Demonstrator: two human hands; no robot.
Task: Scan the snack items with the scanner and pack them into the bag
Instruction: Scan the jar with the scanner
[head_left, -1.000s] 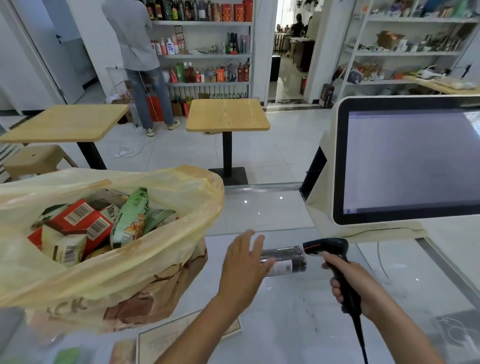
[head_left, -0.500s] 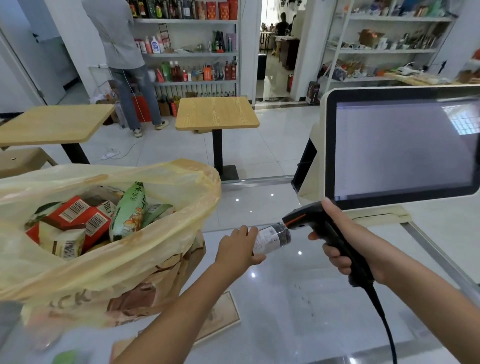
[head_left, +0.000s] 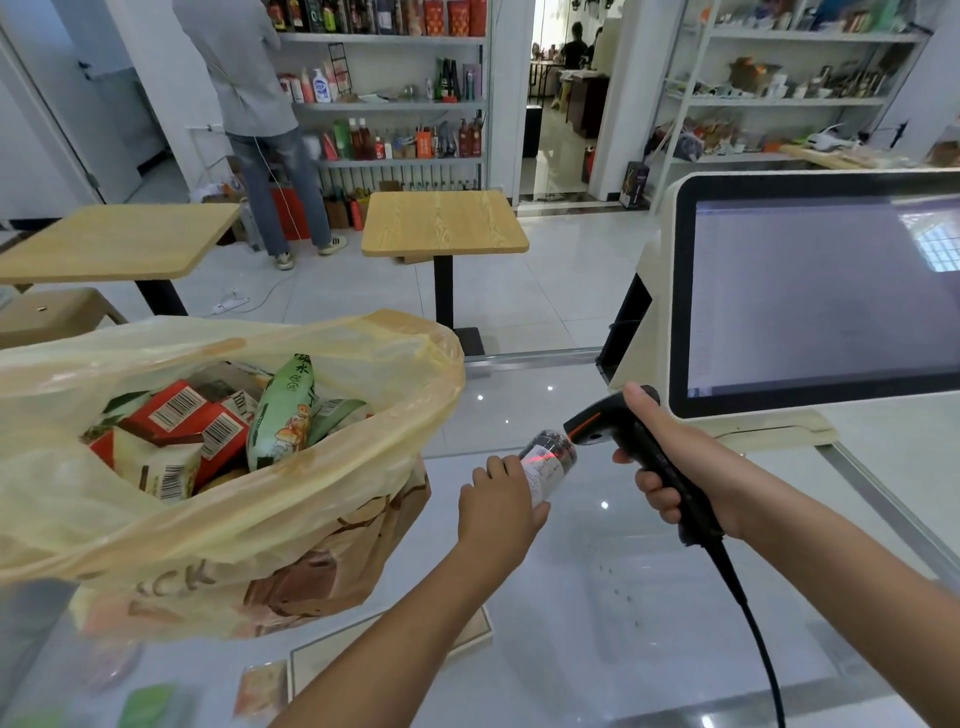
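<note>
The person's left hand (head_left: 497, 501) holds a small dark bottle (head_left: 551, 461) with a white label, lifted just above the pale glossy worktop (head_left: 649, 597). Its fingers (head_left: 492, 467) are curled round the bottle's lower end, and the other end points up and away towards the scanner (head_left: 618, 434). A red line of light lies across the label. The scanner's nose, black with an orange stripe, sits right at the bottle's far end; whether the two touch I cannot tell.

The right hand (head_left: 680, 467) grips the scanner's handle. Its fingers (head_left: 655, 493) are wrapped round the front of the handle and the thumb is laid up along the back of the head. A black cable (head_left: 748, 623) runs from the foot of the handle down towards the near edge.

On the left of the worktop stands a thin yellowish plastic bag (head_left: 322, 499) with its mouth wide open. Inside lie red boxes (head_left: 189, 418) showing barcodes, a pale box, and a green packet (head_left: 283, 410) standing on end among them. Something brown with dark print shows through the lower part of the bag.

To the right, a large screen (head_left: 831, 296) in a cream frame faces the person, lit pale grey. Beyond the worktop stand two wooden tables (head_left: 441, 221), and another person (head_left: 257, 104) stands at shelves of bottles.
</note>
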